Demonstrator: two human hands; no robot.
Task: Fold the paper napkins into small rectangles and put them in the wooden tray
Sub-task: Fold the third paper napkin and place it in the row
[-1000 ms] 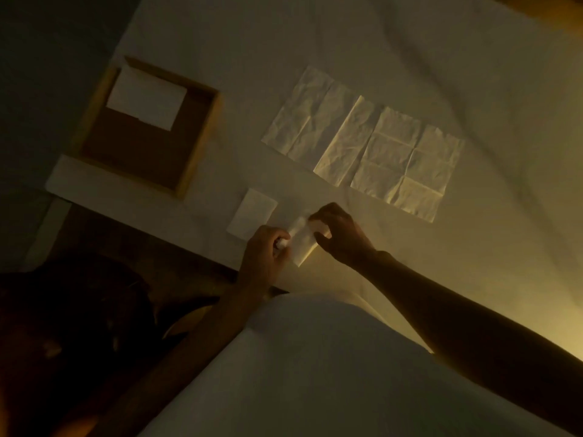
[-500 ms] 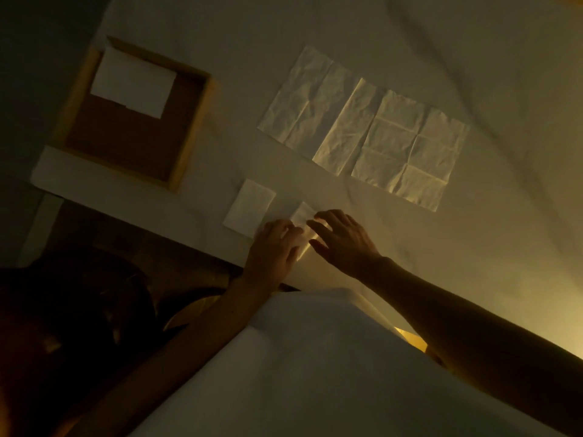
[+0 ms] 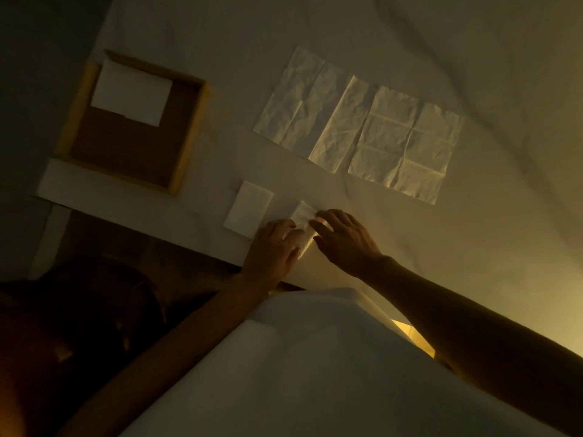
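A small folded napkin (image 3: 303, 216) lies near the table's front edge, mostly hidden under both hands. My left hand (image 3: 273, 250) presses flat on its left side. My right hand (image 3: 345, 239) presses on its right side with fingers spread. Just to the left lies another folded napkin (image 3: 248, 209), free of either hand. Further back, unfolded creased napkins (image 3: 362, 124) lie side by side, overlapping. The wooden tray (image 3: 189, 134) stands at the far left with a folded napkin (image 3: 131, 93) in its back corner.
A white cloth (image 3: 473, 231) covers the table; its front edge runs diagonally just below my hands. My white-clad body fills the lower middle. A dark area lies at the lower left beyond the table edge.
A second ago both hands held the small napkin pinched and lifted off the cloth. They have laid it down and now press flat on it.
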